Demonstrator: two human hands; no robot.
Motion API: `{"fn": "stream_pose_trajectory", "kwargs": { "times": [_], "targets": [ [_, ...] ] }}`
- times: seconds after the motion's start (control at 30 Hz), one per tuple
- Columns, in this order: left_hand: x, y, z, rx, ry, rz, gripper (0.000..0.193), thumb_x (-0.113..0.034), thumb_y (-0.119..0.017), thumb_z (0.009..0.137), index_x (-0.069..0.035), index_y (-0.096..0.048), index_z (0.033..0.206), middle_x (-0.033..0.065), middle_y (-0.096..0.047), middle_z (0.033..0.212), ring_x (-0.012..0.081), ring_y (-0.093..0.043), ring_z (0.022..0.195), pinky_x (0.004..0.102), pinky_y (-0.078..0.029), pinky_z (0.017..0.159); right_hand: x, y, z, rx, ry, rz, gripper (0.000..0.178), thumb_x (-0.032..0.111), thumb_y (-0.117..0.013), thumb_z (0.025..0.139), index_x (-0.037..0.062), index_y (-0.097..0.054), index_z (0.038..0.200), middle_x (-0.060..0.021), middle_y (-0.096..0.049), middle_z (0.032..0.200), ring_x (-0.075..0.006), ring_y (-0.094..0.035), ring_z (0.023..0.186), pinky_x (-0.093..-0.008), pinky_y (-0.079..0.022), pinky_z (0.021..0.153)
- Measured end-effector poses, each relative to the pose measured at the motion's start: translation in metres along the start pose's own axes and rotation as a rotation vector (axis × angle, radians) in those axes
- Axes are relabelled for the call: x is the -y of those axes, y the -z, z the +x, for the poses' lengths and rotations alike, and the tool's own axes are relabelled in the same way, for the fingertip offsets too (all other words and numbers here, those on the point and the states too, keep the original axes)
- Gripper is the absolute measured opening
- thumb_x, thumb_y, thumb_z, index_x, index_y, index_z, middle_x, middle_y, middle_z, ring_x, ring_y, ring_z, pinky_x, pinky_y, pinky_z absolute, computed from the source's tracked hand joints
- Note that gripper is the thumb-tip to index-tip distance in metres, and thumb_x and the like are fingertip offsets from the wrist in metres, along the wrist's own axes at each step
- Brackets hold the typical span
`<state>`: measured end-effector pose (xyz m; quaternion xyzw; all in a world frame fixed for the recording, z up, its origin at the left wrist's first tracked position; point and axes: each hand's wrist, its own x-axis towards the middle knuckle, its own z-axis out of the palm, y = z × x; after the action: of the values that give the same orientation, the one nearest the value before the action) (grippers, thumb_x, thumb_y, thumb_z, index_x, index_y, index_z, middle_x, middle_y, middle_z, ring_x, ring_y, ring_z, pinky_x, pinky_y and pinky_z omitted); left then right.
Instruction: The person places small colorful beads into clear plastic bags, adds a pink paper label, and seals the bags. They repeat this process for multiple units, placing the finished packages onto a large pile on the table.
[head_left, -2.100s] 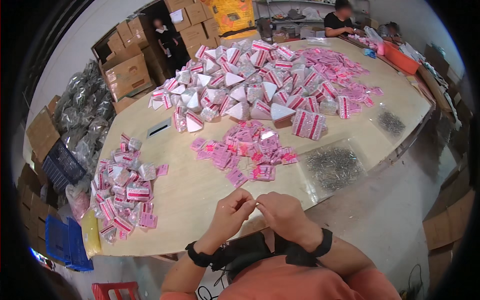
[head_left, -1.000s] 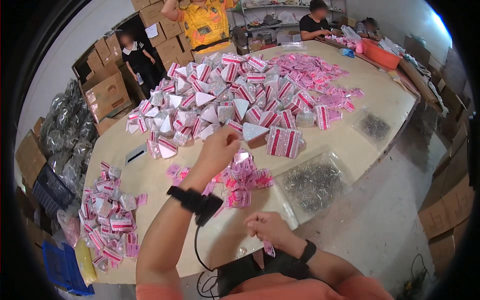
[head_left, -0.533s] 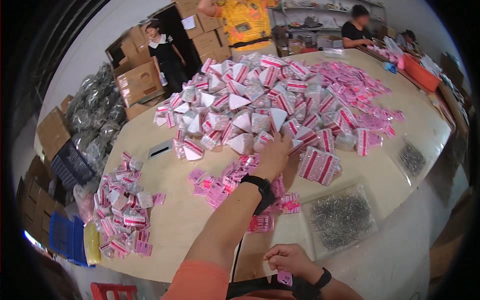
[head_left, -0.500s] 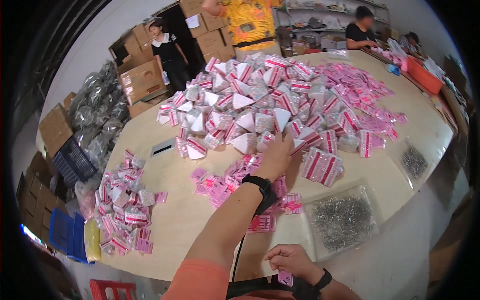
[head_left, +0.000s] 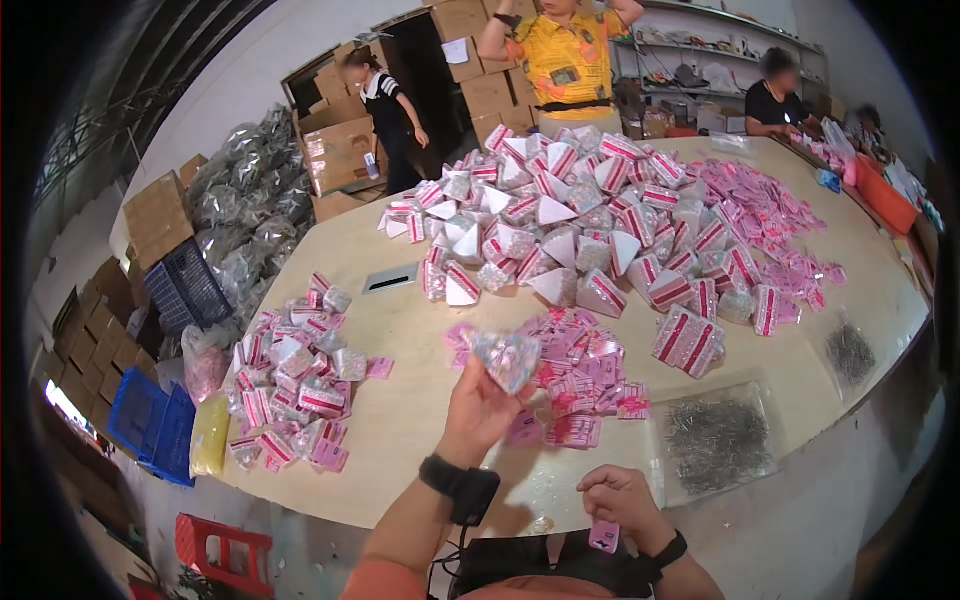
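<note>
Left hand [head_left: 478,412]: fingers closed round a wedge pack [head_left: 508,360], its wide edge running left to right, over the table [head_left: 400,430]. Right hand [head_left: 622,498]: nearer, rightward of the pack, fingers curled, holding a card [head_left: 604,537].

The held wedge-shaped packet in clear film [head_left: 510,360] is speckled in mixed pastels. The piled white wedge-shaped packets [head_left: 557,211] are striped with magenta; the small rectangular pink card [head_left: 604,537] is marked in black.

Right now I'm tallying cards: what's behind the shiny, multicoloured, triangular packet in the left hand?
Flat pink cards on the pale tabletop show past both sides of the packet; whatever lies directly behind it is covered.
</note>
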<state>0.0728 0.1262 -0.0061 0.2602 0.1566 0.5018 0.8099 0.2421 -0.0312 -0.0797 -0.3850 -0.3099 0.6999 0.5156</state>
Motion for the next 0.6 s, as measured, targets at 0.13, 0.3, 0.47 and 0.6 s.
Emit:
{"fn": "stream_pose_trajectory", "kwargs": {
  "times": [0.13, 0.3, 0.47, 0.6],
  "targets": [
    [0.0, 0.03, -0.043, 0.042, 0.023, -0.101, 0.05, -0.049, -0.035, 0.089, -0.011, -0.042, 0.121, 0.0119, -0.05, 0.116, 0.0307, -0.051, 0.098, 0.0385, -0.044, 0.074, -0.001, -0.002, 0.001, -0.036, 0.038, 0.008, 0.012, 0.002, -0.053, 0.081, -0.0028, -0.058, 0.091, -0.0066, -0.056, 0.064, -0.0039, -0.042, 0.044, -0.0157, -0.031, 0.039],
    [-0.004, 0.042, -0.074, 0.051, 0.04, -0.167, 0.053, -0.053, -0.037, 0.086, -0.01, -0.046, 0.116, 0.0128, -0.051, 0.115, 0.032, -0.051, 0.101, 0.0401, -0.045, 0.073, 0.0, -0.006, 0.001, -0.101, 0.064, -0.093, 0.012, 0.003, -0.053, 0.081, -0.0035, -0.057, 0.09, -0.0066, -0.055, 0.062, -0.0036, -0.039, 0.041, -0.0171, -0.031, 0.037],
    [-0.007, 0.023, -0.094, -0.031, 0.0, -0.137, 0.054, -0.052, -0.033, 0.089, -0.009, -0.043, 0.119, 0.0138, -0.049, 0.118, 0.0333, -0.049, 0.107, 0.0412, -0.044, 0.079, 0.011, -0.035, -0.001, -0.193, 0.145, -0.192, 0.011, 0.002, -0.053, 0.08, -0.0024, -0.058, 0.089, -0.0051, -0.055, 0.063, -0.0059, -0.047, 0.047, -0.0182, -0.037, 0.042],
    [-0.003, 0.029, -0.106, -0.071, -0.057, -0.026, 0.051, -0.047, -0.036, 0.089, -0.008, -0.041, 0.121, 0.0136, -0.049, 0.12, 0.0324, -0.048, 0.11, 0.0423, -0.043, 0.085, 0.035, -0.077, -0.007, -0.097, 0.333, -0.429, 0.011, 0.003, -0.055, 0.08, -0.0022, -0.06, 0.088, -0.0044, -0.058, 0.072, -0.0078, -0.054, 0.062, -0.0203, -0.043, 0.055]
  ]
}}
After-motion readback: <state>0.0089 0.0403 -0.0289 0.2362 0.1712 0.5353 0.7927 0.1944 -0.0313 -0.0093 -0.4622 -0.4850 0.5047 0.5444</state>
